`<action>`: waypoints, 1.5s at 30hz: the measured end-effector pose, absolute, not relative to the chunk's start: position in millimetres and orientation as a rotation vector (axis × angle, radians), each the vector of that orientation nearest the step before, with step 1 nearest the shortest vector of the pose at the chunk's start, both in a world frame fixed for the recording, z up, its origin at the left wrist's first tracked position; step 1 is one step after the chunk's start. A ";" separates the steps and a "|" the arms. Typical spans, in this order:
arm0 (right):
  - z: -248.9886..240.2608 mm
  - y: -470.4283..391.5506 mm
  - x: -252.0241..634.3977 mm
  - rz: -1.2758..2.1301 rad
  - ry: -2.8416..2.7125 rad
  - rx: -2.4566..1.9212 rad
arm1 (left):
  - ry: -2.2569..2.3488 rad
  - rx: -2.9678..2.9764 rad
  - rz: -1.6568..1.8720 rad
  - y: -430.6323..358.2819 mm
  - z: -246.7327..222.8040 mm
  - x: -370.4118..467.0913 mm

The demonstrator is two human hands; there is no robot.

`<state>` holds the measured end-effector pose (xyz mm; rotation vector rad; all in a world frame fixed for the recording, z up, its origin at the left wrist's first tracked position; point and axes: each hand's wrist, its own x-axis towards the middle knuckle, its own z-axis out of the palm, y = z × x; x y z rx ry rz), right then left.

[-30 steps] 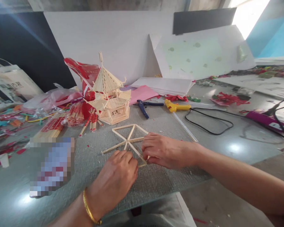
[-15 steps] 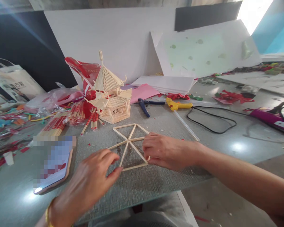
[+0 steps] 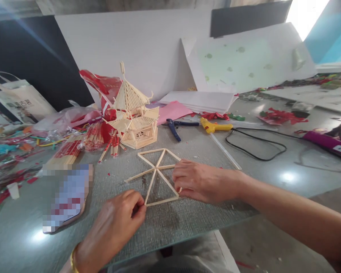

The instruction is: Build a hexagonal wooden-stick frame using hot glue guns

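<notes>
A hexagonal frame of thin wooden sticks [image 3: 150, 186], with spokes meeting in the middle, lies flat on the table. One spoke at its left has a free outer end, with no outer stick from it to the near-left corner. My left hand [image 3: 122, 212] is closed, its thumb and forefinger pinching that near-left corner. Over the frame's right side, my right hand [image 3: 197, 182] is closed, with the pale end of a wooden stick [image 3: 180, 190] showing between its fingers. The hand hides the rest of that stick and the frame's right corner.
Behind the frame stands a stick-built pavilion model [image 3: 138, 121]. Blue cutters [image 3: 174, 131] and a yellow glue gun [image 3: 213, 126] with a looping black cord lie beyond. A phone [image 3: 71, 201] and bundled sticks [image 3: 65, 149] are at left. The table's edge [image 3: 170, 244] runs nearby.
My left hand has moved slightly right, and its spread thumb and fingers have closed on the frame's near-left corner. My right hand stays in place on the frame's right side.
</notes>
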<state>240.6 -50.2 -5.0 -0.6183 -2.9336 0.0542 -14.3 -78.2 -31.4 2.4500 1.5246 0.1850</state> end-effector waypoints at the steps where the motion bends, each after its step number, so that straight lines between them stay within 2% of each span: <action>1: -4.6 -50.2 240.7 0.055 -2.934 -0.617 | 1.524 2.434 0.179 -77.9 -31.0 -14.8; 13: -13.5 -49.1 238.5 0.023 -2.919 -0.603 | 1.494 2.324 0.137 -76.0 -28.4 -24.1; 19: -5.4 -54.1 237.8 -0.023 -2.943 -0.675 | 1.617 2.270 0.111 -74.3 -25.2 -14.2; 25: 0.1 -62.4 227.9 -0.109 -2.845 -0.758 | 1.535 2.220 0.120 -70.9 -18.6 -17.4; 34: -25.7 -64.7 186.7 -0.314 -2.836 -0.670 | 1.553 2.217 0.126 -64.2 -21.4 -15.1; 45: -38.7 -63.5 178.8 -0.349 -2.867 -0.704 | 1.577 2.168 0.099 -58.2 -21.7 -14.8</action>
